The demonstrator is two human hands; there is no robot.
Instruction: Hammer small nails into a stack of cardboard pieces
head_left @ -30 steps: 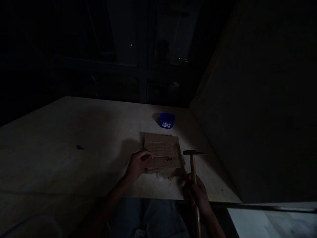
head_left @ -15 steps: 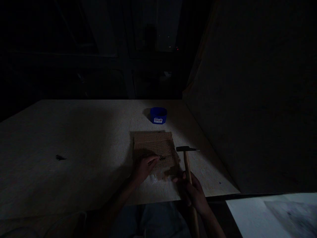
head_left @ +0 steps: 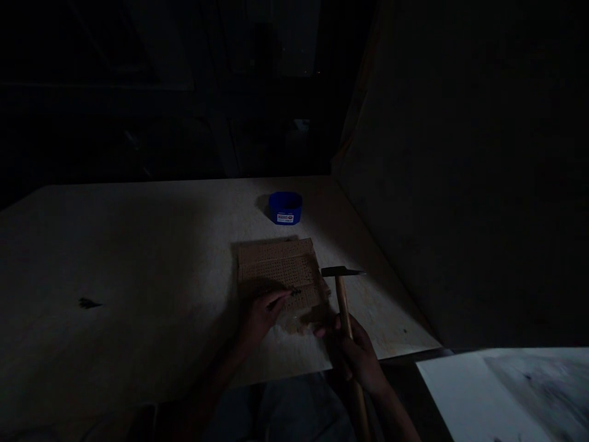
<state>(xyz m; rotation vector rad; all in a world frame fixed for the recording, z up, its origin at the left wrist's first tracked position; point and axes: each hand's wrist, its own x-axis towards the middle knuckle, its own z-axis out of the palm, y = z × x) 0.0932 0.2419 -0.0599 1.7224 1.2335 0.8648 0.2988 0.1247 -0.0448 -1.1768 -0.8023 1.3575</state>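
Note:
My right hand (head_left: 361, 353) is wrapped round the wooden handle of a hammer (head_left: 341, 294), whose dark metal head is up, to the right of a brown cardboard piece (head_left: 276, 253). Rows of small holes or dots cover the cardboard. Over its lower part my left hand (head_left: 260, 316) is closed in a pinch. Small dark pieces (head_left: 296, 293) show at the left fingertips, too dim to name, and what the pinch holds I cannot make out. A crumpled clear and brown scrap (head_left: 297, 324) lies by the cardboard's near edge, between the hands.
A blue open container (head_left: 285, 212) with a white label stands behind the cardboard. Some small dark slender things (head_left: 88, 303) lie at the left on the pale table (head_left: 151, 245). A dark panel (head_left: 451, 215) rises along the right side. A whitish sheet (head_left: 460, 393) is at lower right.
The view has shifted slightly, so the table and its things appear a little further left and higher. Both hands keep nearly the same pose, the hammer still in the right one.

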